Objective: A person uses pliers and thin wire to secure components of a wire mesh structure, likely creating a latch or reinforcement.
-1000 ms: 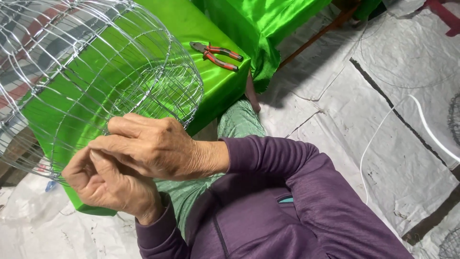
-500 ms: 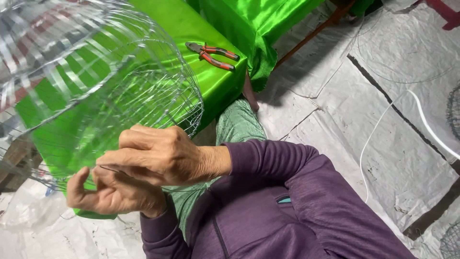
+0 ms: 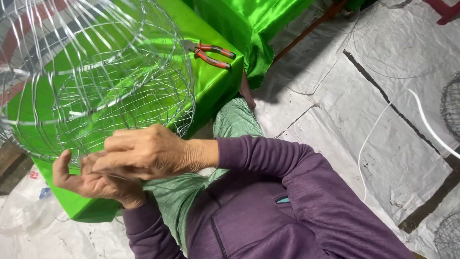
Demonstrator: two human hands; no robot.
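Head view: my right hand [image 3: 143,154] lies over my left hand [image 3: 93,180], both at the lower rim of the wire basket frame [image 3: 96,81], which rests against the green counter [image 3: 211,81]. My left grip is half curled, thumb out; I cannot tell whether either hand pinches a strand. The thin wire could spring loose and prick a finger if my hold slackens, or the light frame could roll off. The pliers [image 3: 213,52] lie well apart
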